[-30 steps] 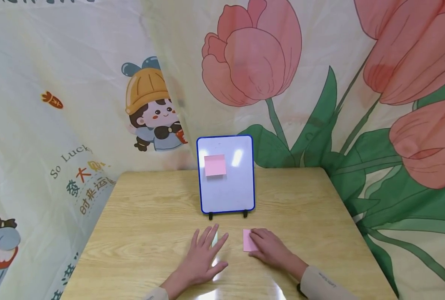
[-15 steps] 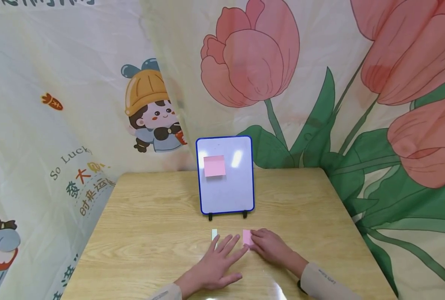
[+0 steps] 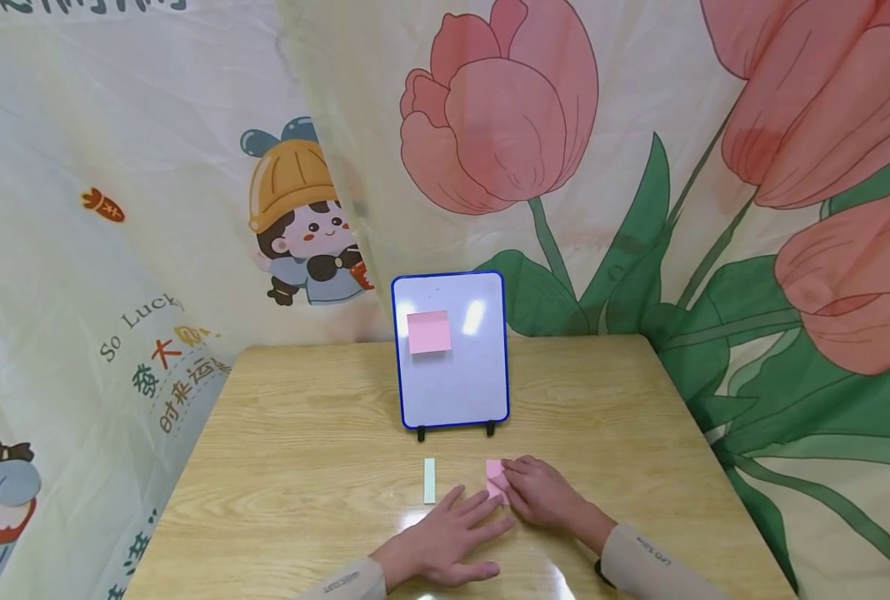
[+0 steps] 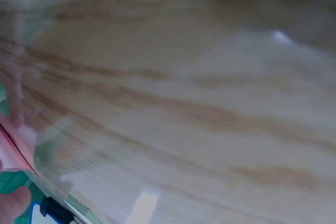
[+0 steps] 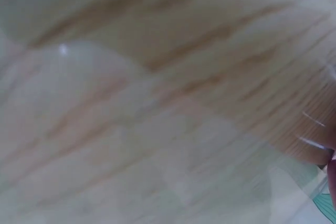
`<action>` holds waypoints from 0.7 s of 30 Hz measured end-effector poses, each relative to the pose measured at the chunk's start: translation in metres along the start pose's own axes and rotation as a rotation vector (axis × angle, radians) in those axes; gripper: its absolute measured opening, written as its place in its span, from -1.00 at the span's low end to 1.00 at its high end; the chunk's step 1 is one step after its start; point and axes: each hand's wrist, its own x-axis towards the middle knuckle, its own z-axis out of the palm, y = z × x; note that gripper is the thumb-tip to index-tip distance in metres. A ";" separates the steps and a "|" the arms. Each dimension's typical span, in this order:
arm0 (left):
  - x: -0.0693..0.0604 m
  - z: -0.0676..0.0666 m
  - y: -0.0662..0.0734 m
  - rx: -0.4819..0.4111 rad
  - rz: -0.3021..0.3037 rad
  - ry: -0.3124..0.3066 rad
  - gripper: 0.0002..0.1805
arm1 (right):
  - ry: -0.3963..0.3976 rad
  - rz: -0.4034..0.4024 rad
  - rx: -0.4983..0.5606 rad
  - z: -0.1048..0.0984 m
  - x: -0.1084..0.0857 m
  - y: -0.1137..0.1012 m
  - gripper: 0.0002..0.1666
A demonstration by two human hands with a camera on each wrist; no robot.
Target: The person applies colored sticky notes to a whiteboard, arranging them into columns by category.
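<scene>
In the head view a pink paper square (image 3: pixel 494 473) lies on the table, its surface creased or lifted. My right hand (image 3: pixel 546 493) pinches its right side with curled fingers. With fingers spread, my left hand (image 3: pixel 452 537) reaches over from the left, its fingertips at the paper's lower edge. A narrow pale green strip (image 3: pixel 429 481) lies left of the pink paper, clear of both hands. In the left wrist view pink paper (image 4: pixel 16 148) shows at the left edge beside a fingertip. Only a sliver of fingers (image 5: pixel 332 179) appears in the right wrist view.
A blue-framed whiteboard (image 3: pixel 456 392) stands on black feet behind the hands, with a pink note (image 3: pixel 429 332) on its upper left. The wooden table (image 3: pixel 287 417) reaches back to a printed cloth (image 3: pixel 370 83).
My left hand has moved right, off the pale green strip and over to the pink paper. The pink paper, flat before, now looks creased. My right hand has barely moved.
</scene>
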 end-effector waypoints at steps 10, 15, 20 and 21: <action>0.013 0.001 0.001 -0.023 -0.121 -0.159 -0.12 | 0.069 0.028 -0.010 0.004 0.001 -0.002 -0.76; 0.016 0.003 0.001 -0.021 -0.155 -0.190 -0.01 | 0.053 0.012 -0.008 0.004 0.000 0.000 -0.77; 0.016 0.003 0.001 -0.023 -0.171 -0.205 0.03 | 0.061 -0.001 0.013 0.000 0.001 0.007 -0.82; 0.016 0.003 0.001 -0.025 -0.170 -0.202 0.03 | 0.067 0.002 0.016 -0.001 0.002 0.008 -0.84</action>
